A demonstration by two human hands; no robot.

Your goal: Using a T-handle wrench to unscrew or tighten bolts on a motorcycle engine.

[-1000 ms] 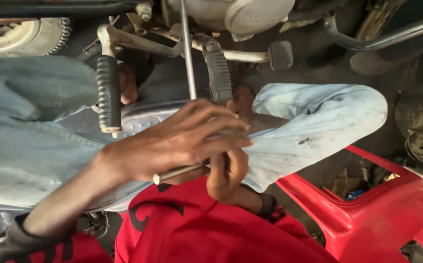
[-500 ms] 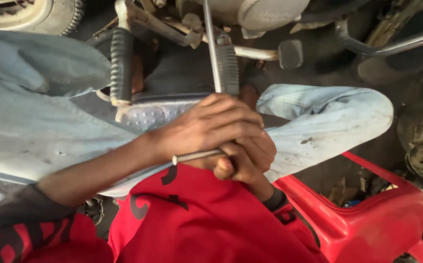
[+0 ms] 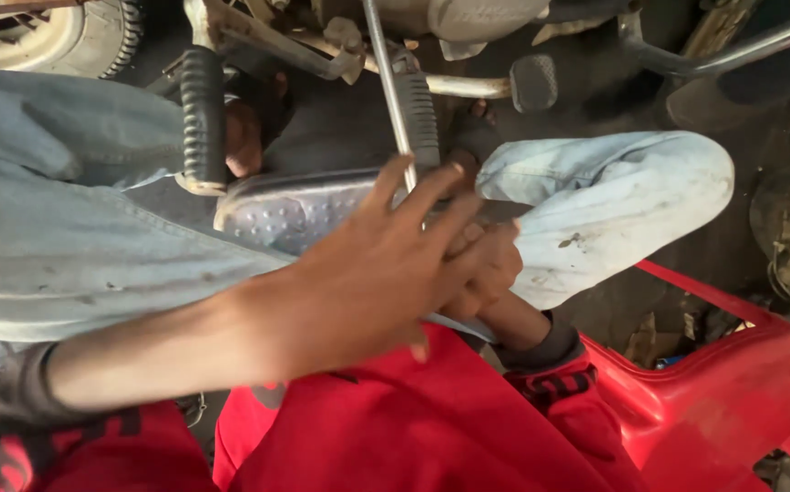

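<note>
While left hand (image 3: 386, 282) covers right hand (image 3: 481, 269), rod (image 3: 390, 91) passes footpeg (image 3: 203, 118).

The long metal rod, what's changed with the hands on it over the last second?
The left hand has opened, fingers spread over the rod instead of curled round it. The right hand stays gripped beneath, and the rod still runs up to the motorcycle.

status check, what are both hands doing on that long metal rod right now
Left hand fingers spread, laid over the right. Right hand closed around the long thin metal rod, rod running up toward the motorcycle underside. Ribbed black rubber footpeg right beside the rod.
</note>
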